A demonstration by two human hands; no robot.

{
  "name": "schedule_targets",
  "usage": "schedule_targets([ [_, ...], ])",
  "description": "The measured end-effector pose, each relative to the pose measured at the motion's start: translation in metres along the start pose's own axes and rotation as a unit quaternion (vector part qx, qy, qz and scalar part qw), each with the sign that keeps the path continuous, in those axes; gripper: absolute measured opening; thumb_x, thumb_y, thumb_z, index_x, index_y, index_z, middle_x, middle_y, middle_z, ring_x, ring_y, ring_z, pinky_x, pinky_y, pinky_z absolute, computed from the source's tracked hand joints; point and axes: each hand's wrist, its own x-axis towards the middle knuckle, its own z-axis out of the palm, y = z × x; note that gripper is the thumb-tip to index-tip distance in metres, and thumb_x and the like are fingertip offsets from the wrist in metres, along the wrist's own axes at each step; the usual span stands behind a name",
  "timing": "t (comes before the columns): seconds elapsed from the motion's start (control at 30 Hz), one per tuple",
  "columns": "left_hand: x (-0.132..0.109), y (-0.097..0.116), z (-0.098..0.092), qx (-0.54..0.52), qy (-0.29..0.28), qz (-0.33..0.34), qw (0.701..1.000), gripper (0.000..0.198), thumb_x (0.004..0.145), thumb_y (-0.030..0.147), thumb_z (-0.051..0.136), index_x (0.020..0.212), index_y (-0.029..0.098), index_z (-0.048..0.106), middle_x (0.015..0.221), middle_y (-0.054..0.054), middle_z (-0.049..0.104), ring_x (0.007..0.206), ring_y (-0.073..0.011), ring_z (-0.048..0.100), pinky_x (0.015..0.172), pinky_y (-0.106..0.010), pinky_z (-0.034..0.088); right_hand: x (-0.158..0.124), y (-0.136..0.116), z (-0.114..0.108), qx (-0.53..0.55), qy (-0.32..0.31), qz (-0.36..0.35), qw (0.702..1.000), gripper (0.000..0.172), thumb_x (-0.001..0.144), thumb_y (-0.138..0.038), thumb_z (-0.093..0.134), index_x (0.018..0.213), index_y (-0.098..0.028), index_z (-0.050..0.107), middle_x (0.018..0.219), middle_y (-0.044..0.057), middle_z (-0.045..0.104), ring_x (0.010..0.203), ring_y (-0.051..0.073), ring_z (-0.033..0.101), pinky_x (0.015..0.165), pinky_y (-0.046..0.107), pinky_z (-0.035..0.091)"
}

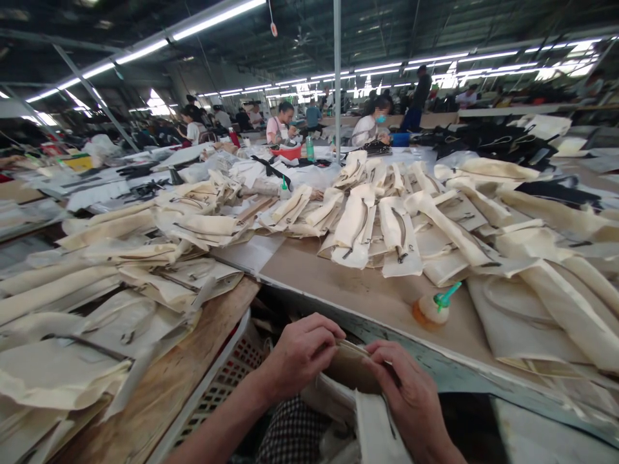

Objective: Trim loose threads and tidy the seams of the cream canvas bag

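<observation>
Both my hands grip the upper edge of a cream fabric bag piece held above my lap, just in front of the table edge. My left hand pinches the edge on the left, thumb and fingers pressed together. On the right, my right hand pinches the same edge, its fingers curled over the fabric. Between them the piece bows open, showing a tan inner side. A pale flap hangs below my right hand. Close by on the table stands a small glue bottle with a green nozzle and amber contents.
Cream bag pieces with zippers lie piled across the brown-covered table. More pieces cover a wooden board at left. Beside my left arm is a white plastic basket. A metal pole rises mid-table; co-workers sit beyond.
</observation>
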Motion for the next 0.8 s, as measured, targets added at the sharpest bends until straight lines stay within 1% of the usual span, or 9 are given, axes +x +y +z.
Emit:
schedule_targets([
  [0.33, -0.004, 0.0, 0.003, 0.046, 0.027, 0.034, 0.998, 0.013, 0.089, 0.009, 0.055, 0.08, 0.016, 0.061, 0.093, -0.005, 0.072, 0.084, -0.0164, 0.066, 0.076, -0.026, 0.052, -0.004, 0.005, 0.006, -0.009, 0.005, 0.018, 1.0, 0.02, 0.103, -0.03, 0.049, 0.085, -0.024, 0.056, 0.093, 0.0, 0.065, 0.084, 0.018, 0.063, 0.078, 0.028, 0.045],
  [0.47, -0.006, 0.001, 0.004, 0.043, 0.028, 0.043, 0.998, 0.014, 0.089, 0.007, 0.052, 0.083, 0.015, 0.063, 0.096, -0.007, 0.071, 0.087, -0.0169, 0.065, 0.079, -0.027, 0.053, -0.005, 0.004, 0.008, -0.004, 0.0, 0.046, 0.999, 0.022, 0.104, -0.031, 0.047, 0.085, -0.024, 0.054, 0.093, 0.0, 0.064, 0.084, 0.019, 0.062, 0.077, 0.029, 0.045],
  [0.53, -0.004, 0.003, 0.003, 0.033, 0.017, 0.031, 0.999, 0.015, 0.089, 0.006, 0.052, 0.083, 0.015, 0.063, 0.102, -0.008, 0.069, 0.093, -0.0175, 0.065, 0.083, -0.028, 0.052, -0.003, 0.004, 0.009, -0.001, -0.003, 0.054, 0.999, 0.023, 0.104, -0.032, 0.047, 0.084, -0.024, 0.053, 0.092, 0.001, 0.064, 0.084, 0.019, 0.061, 0.076, 0.03, 0.045],
  [0.63, -0.001, 0.008, -0.001, 0.021, -0.003, -0.011, 1.0, 0.015, 0.086, 0.004, 0.055, 0.083, 0.016, 0.063, 0.108, -0.007, 0.067, 0.098, -0.0169, 0.064, 0.087, -0.027, 0.051, 0.0, 0.005, 0.007, 0.001, -0.007, 0.04, 0.999, 0.022, 0.104, -0.03, 0.046, 0.084, -0.023, 0.052, 0.092, 0.002, 0.063, 0.083, 0.019, 0.061, 0.075, 0.029, 0.046],
  [0.7, 0.001, 0.012, -0.002, 0.024, -0.02, -0.046, 0.998, 0.011, 0.082, 0.006, 0.064, 0.083, 0.016, 0.064, 0.11, -0.006, 0.067, 0.099, -0.0171, 0.064, 0.086, -0.026, 0.051, 0.002, 0.007, 0.004, -0.001, -0.017, 0.014, 1.0, 0.02, 0.104, -0.028, 0.046, 0.085, -0.023, 0.052, 0.093, 0.002, 0.063, 0.084, 0.019, 0.061, 0.075, 0.029, 0.047],
  [0.8, 0.003, 0.017, -0.002, 0.052, -0.043, -0.085, 0.994, 0.015, 0.074, 0.008, 0.075, 0.079, 0.017, 0.064, 0.113, -0.004, 0.067, 0.101, -0.0185, 0.064, 0.084, -0.025, 0.052, 0.006, 0.008, -0.002, -0.029, -0.043, -0.04, 0.998, 0.017, 0.105, -0.024, 0.043, 0.093, -0.023, 0.055, 0.098, 0.005, 0.062, 0.088, 0.02, 0.061, 0.076, 0.03, 0.049],
])
